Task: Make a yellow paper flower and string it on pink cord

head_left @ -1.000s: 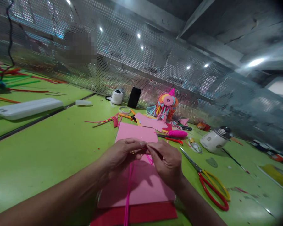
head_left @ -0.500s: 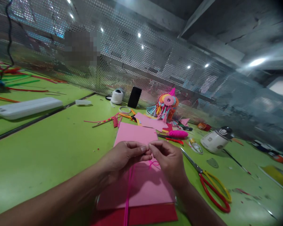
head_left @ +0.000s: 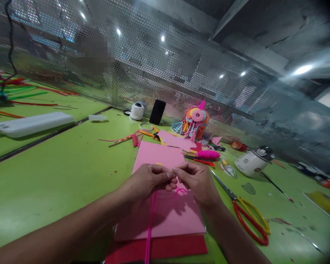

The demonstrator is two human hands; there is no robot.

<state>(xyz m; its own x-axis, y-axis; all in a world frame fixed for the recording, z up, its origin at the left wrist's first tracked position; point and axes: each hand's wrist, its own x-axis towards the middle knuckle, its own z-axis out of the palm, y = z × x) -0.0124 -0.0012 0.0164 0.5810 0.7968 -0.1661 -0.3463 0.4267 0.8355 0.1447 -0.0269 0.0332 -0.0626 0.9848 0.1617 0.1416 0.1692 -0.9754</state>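
My left hand [head_left: 151, 180] is closed in a pinch above a pink paper sheet [head_left: 165, 223], with bright pink string [head_left: 151, 216] hanging from it to the near edge. Fingertip to fingertip with it, my right hand [head_left: 199, 181] also pinches, apparently on the same string; the exact spot is hidden between the fingers. A curled string end shows just below them. Under the pink sheet lies a red sheet [head_left: 178, 246]. A bit of yellow [head_left: 159, 164] peeks out behind my left fingers.
Scissors [head_left: 242, 209] with red and yellow handles lie right of my right hand. Behind the paper are a pink yarn bundle [head_left: 209, 154], a tasselled paper ornament [head_left: 195, 121], a phone [head_left: 157, 111] and a thread spool [head_left: 137, 111]. A white pot [head_left: 253, 162] stands at right.
Both hands stay pinched together, with slight finger shifts. The curled string end has changed shape, and a bit of yellow now shows behind my left hand.
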